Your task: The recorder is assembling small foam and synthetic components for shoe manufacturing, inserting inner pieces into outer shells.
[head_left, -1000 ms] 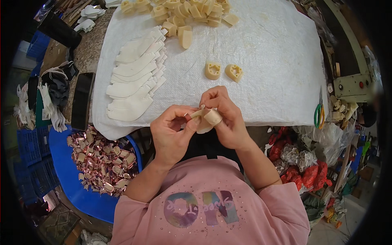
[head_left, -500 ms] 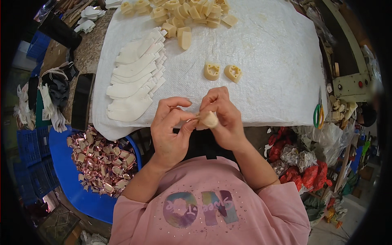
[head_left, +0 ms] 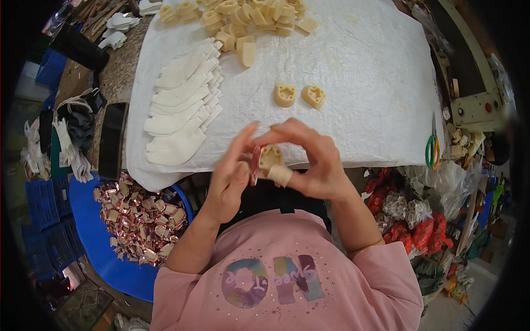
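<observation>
Between my hands, over the table's near edge, is a cream D-shaped shoe heel (head_left: 271,158) with its hollowed face showing. A shiny pink-red strip (head_left: 255,165) runs along its left side, and a pale flap (head_left: 280,175) curls out at the lower right. My right hand (head_left: 314,160) grips the heel, fingers over the top and thumb below. My left hand (head_left: 231,175) holds its pink side, the fingertips slightly blurred. Two similar loose heels, a left one (head_left: 285,95) and a right one (head_left: 313,96), lie on the white sheet beyond.
A pile of cream heels (head_left: 243,19) lies at the back of the white sheet (head_left: 364,110). Overlapping white curved pieces (head_left: 179,105) fan out at left. Scissors (head_left: 432,149) lie at the right edge. A blue basin (head_left: 91,243) holds many pink shiny pieces (head_left: 143,220). A phone (head_left: 113,138) rests at left.
The heel has turned so its hollow face and pink-red side show. My left fingers have gone from a pinch to lying along its side; my right hand has spread wider around it.
</observation>
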A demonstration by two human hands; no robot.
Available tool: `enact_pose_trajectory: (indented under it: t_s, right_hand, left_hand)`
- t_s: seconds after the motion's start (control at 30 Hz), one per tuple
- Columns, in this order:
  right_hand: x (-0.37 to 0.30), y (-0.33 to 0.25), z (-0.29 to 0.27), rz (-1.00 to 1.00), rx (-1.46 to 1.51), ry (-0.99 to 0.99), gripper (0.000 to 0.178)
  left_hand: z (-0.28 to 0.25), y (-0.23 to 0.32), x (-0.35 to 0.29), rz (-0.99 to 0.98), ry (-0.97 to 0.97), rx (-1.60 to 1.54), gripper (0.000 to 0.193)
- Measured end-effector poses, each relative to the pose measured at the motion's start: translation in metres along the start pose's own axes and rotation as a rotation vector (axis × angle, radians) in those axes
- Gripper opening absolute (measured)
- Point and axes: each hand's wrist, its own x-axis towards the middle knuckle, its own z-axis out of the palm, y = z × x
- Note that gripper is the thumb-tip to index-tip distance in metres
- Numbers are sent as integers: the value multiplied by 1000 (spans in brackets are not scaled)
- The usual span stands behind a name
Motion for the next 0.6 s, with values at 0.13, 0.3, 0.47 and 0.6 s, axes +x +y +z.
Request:
enact_pose_trajectory:
  t_s: [0.13,0.3,0.47,0.6]
  right_hand:
    - [-9,3,17,36,178,10,58]
    - [-18,3,22,8,-190,48,35]
    - [-6,-7,21,527,549,44,23]
    - [-3,0,16,752,771,-155,15]
  left_hand:
    - [10,2,-4,-323,-137,-496,50]
    - [17,-7,-13,-213,16,-341,44]
    - [24,10,-7,-230,-43,-538,68]
    - [37,11,-8,-107,65,-244,75]
